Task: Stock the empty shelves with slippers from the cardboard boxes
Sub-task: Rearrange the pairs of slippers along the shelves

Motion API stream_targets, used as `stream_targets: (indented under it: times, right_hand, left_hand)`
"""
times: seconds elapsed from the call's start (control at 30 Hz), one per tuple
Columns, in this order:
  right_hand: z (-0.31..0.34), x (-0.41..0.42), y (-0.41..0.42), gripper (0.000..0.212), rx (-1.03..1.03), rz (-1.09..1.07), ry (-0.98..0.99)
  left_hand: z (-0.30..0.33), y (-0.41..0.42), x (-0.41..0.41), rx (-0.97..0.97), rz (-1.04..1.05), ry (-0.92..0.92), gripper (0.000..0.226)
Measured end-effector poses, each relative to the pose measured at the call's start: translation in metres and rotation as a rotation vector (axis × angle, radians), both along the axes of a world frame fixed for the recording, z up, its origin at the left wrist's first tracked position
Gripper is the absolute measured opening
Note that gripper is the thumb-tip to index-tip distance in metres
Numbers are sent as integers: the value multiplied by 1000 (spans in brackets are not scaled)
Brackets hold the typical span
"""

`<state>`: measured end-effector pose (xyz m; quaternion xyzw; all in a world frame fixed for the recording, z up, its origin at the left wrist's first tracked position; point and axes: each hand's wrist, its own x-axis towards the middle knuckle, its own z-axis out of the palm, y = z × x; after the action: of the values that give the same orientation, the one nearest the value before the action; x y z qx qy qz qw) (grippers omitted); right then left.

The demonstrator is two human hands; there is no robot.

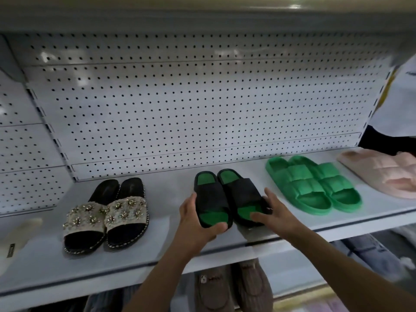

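A pair of black slippers with green insoles lies on the white shelf (171,199), toes toward me. My left hand (198,224) grips the toe end of the left black slipper (211,199), thumb curled under its front edge. My right hand (273,212) holds the outer front side of the right black slipper (242,194), thumb on the green insole. The two slippers touch side by side. No cardboard box is in view.
A jewelled black pair (108,217) lies left of my hands, a bright green pair (313,183) to the right, and a pink pair (382,172) beyond that. A pale slipper (15,235) sits at far left. Brown shoes (234,287) fill the shelf below. A person's sleeve (398,104) shows at right.
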<state>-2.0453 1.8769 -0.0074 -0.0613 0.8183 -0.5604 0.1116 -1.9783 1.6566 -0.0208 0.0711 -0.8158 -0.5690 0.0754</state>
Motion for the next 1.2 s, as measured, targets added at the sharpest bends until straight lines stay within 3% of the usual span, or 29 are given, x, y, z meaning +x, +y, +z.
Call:
stream_targets:
  times: [0.47, 0.63, 0.9, 1.07, 1.2]
  right_hand:
    - [14, -5, 10, 93, 18, 103, -13]
    - [19, -3, 14, 61, 35, 128, 32]
    - [14, -6, 11, 50, 76, 93, 65]
    - [8, -5, 11, 55, 164, 93, 152]
    - [-3, -5, 26, 66, 205, 30, 302]
  left_hand:
    - [-4, 3, -4, -126, 63, 11, 122]
    - [-3, 7, -7, -297, 111, 23, 122]
    - [-1, 4, -9, -322, 93, 2, 119]
    - [12, 17, -13, -438, 184, 103, 105]
    - [35, 44, -17, -397, 148, 249, 93]
